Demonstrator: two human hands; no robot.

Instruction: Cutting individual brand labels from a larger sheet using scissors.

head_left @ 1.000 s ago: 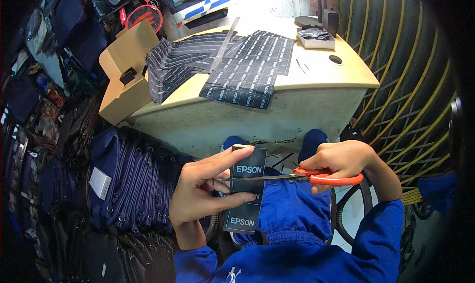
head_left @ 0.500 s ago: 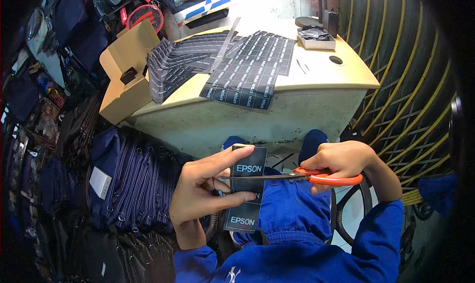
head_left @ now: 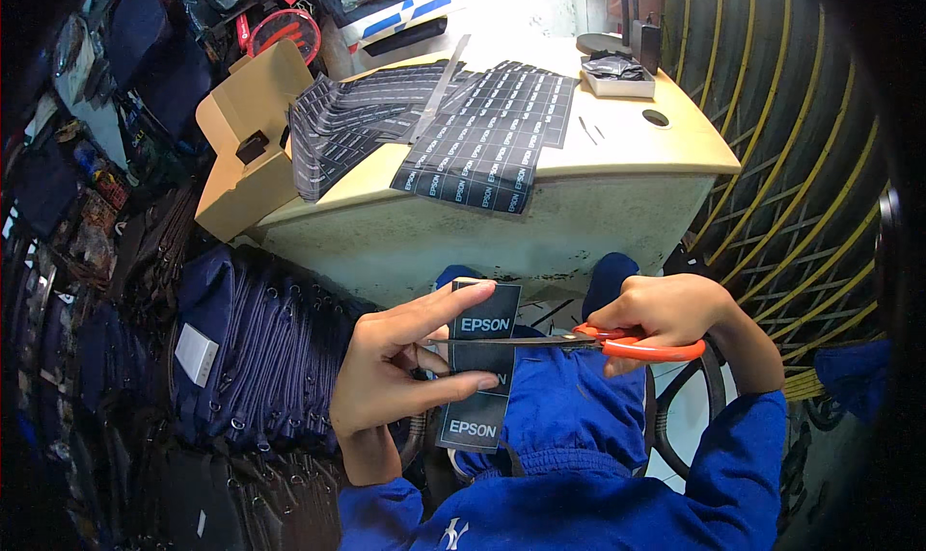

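Upright in my left hand (head_left: pixel 381 373) is a narrow strip of black labels (head_left: pixel 482 358) with pale lettering. My thumb lies over its middle label and my fingertips hold its top edge. My right hand (head_left: pixel 666 310) is closed around the orange handles of a pair of scissors (head_left: pixel 659 350). Their metal blades run leftward across the strip, just under its top label, with the tip near the fingers of my left hand. Whether the blades have parted the strip there is hard to see. Strip and scissors are above my lap.
Ahead stands a pale table (head_left: pixel 637 165) bearing large black label sheets (head_left: pixel 482 136), one drooping over the front edge. An open cardboard box (head_left: pixel 246 165) is at its left, a small white box (head_left: pixel 617 83) at its back right. Stacked dark blue bags (head_left: pixel 280 349) crowd my left.
The scissor blades have shifted very slightly up along the strip and look closer together. Both hands keep their grip in nearly the same place.
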